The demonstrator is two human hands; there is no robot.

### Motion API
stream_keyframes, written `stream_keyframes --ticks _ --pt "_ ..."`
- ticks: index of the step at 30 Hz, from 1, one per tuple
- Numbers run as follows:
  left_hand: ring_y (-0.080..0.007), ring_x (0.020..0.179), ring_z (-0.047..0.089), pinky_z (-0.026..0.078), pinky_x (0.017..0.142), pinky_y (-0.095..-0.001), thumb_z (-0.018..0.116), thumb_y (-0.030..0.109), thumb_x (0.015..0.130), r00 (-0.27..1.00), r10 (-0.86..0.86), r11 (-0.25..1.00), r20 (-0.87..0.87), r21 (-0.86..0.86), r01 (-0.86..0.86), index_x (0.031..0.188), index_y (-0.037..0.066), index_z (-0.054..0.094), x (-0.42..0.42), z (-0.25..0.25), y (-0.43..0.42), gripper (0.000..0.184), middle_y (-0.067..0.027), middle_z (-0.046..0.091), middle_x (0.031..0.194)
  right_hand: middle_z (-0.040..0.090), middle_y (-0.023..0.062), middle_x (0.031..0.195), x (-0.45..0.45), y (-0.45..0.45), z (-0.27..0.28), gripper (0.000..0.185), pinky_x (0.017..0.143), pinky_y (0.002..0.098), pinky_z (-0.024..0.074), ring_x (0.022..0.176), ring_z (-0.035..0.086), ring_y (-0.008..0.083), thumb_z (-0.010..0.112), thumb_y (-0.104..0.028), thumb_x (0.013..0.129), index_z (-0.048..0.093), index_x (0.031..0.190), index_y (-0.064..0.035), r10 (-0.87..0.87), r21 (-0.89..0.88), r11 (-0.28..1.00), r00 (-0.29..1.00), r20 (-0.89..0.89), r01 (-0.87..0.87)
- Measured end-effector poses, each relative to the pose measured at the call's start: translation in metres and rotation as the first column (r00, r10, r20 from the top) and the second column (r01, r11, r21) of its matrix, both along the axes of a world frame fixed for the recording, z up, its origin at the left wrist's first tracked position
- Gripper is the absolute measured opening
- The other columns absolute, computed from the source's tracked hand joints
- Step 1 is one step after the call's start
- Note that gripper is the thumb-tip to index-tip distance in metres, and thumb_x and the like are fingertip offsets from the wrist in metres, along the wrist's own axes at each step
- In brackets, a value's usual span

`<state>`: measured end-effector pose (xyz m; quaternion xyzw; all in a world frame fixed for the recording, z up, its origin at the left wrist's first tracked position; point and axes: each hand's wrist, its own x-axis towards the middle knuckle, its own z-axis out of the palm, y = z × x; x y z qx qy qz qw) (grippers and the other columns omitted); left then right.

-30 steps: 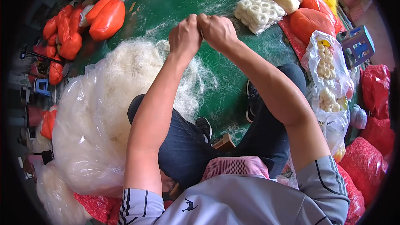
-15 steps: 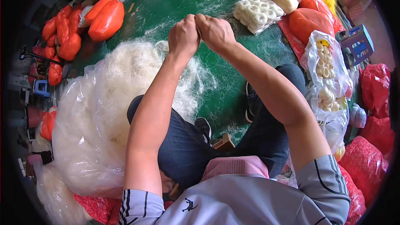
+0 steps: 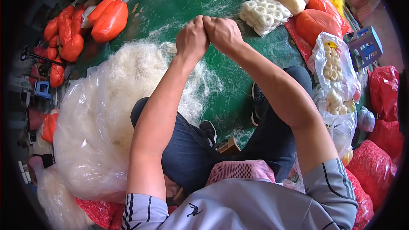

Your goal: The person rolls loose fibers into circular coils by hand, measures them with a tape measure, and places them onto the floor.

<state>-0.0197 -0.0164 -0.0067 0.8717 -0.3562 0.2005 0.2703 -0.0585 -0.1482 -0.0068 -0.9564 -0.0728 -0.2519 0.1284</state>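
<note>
The curled bare left hand (image 3: 192, 39) and right hand (image 3: 223, 33) are shifted slightly rightward together, the joined pose seemingly kept; whether anything is held cannot be told, and the fluffy cream-white fibre heap (image 3: 136, 72) is seen near the left hand

Workshop, by appearance, fibre-handling; green floor (image 3: 237, 89) littered with loose strands (image 3: 211, 79); 1 large open clear bag (image 3: 81, 140) bearing a heap of pale fibre (image 3: 136, 72); 1 clear pack of pale rings (image 3: 264, 15); orange bags (image 3: 109, 20); red patterned bags (image 3: 370, 172).

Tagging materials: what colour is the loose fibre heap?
The fibre heap is creamy white, clearest in the head view.
</note>
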Motion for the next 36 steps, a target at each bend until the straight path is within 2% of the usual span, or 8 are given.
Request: stream_keyframes --ticks 5,9,16,23,26,30,34,36 --pt "-0.0464 0.089 0.07 0.056 0.076 -0.0527 0.059 0.009 0.091 0.994 0.0 0.999 -0.109 0.043 0.005 0.097 -0.002 0.06 0.001 0.012 0.006 0.013 -0.0271 0.072 0.095 0.073 0.02 0.081 0.003 0.0 -0.01 0.013 0.068 0.0484 0.0583 0.075 0.072 0.0395 0.057 -0.016 0.092 0.063 0.09 -0.0041 0.032 0.19 0.98 0.994 0.106 -0.052" --pt "-0.0466 0.088 0.07 0.057 0.076 -0.0529 0.057 0.011 0.092 0.993 0.014 1.0 -0.116 0.026 -0.011 0.095 -0.002 0.06 -0.002 0.013 0.004 0.014 -0.0277 0.072 0.095 0.073 0.0198 0.08 -0.004 -0.005 0.009 0.013 0.068 0.049 0.0581 0.076 0.073 0.0401 0.057 -0.015 0.091 0.063 0.089 -0.0039 0.023 0.081 0.997 0.996 -0.081 -0.016" --pt "-0.0459 0.09 0.071 0.057 0.077 -0.0527 0.057 0.009 0.092 0.994 0.034 0.998 -0.107 0.054 -0.029 0.097 -0.002 0.062 0.0 0.015 0.005 0.013 -0.0265 0.072 0.097 0.072 0.0203 0.08 0.001 -0.003 0.0 0.013 0.064 0.0451 0.0583 0.072 0.074 0.0369 0.057 -0.014 0.09 0.061 0.085 -0.0026 0.051 0.154 0.986 0.996 0.069 -0.061" --pt "-0.0447 0.089 0.072 0.057 0.077 -0.0525 0.056 0.008 0.092 0.998 0.057 0.996 -0.036 0.071 -0.054 0.099 -0.001 0.061 0.001 0.01 0.004 0.012 -0.025 0.073 0.096 0.072 0.0215 0.08 -0.005 0.005 0.007 0.015 0.067 0.0492 0.0579 0.076 0.072 0.041 0.055 -0.016 0.092 0.06 0.092 -0.0017 -0.025 -0.021 0.999 0.999 0.023 0.025" --pt "-0.0443 0.088 0.072 0.058 0.076 -0.0522 0.057 0.008 0.093 0.998 0.044 0.998 -0.052 0.049 -0.041 0.099 0.0 0.061 0.001 0.014 0.007 0.012 -0.0246 0.073 0.096 0.072 0.0202 0.078 0.003 -0.003 -0.003 0.016 0.066 0.0472 0.0585 0.071 0.073 0.039 0.055 -0.015 0.093 0.06 0.089 -0.0006 0.019 0.125 0.992 0.992 0.126 -0.035" --pt "-0.0446 0.087 0.072 0.058 0.076 -0.0521 0.057 0.008 0.092 0.998 0.06 0.993 -0.015 0.101 -0.058 0.098 -0.001 0.061 -0.002 0.011 0.004 0.011 -0.0248 0.073 0.096 0.073 0.0213 0.086 -0.008 0.001 0.021 0.016 0.067 0.0473 0.0587 0.078 0.073 0.0389 0.054 -0.016 0.093 0.059 0.091 -0.0007 -0.031 0.009 0.999 0.989 -0.146 0.033" --pt "-0.0441 0.087 0.072 0.058 0.074 -0.0518 0.058 0.009 0.092 0.999 0.04 0.998 -0.022 0.044 -0.039 0.099 0.0 0.061 0.0 0.01 0.004 0.012 -0.0242 0.072 0.095 0.071 0.0203 0.084 -0.002 0.001 0.003 0.012 0.065 0.0503 0.0556 0.076 0.07 0.0414 0.055 -0.016 0.094 0.057 0.094 -0.0047 0.041 0.113 0.992 0.99 0.132 -0.056" --pt "-0.0438 0.086 0.072 0.058 0.074 -0.0515 0.058 0.009 0.092 0.998 0.025 1.0 -0.057 -0.007 -0.025 0.1 0.0 0.061 0.001 0.015 0.004 0.012 -0.0237 0.072 0.095 0.071 0.0202 0.087 -0.001 -0.002 0.004 0.011 0.065 0.051 0.0552 0.076 0.07 0.0417 0.053 -0.016 0.095 0.057 0.095 -0.0052 0.016 0.141 0.99 0.999 0.031 -0.02"
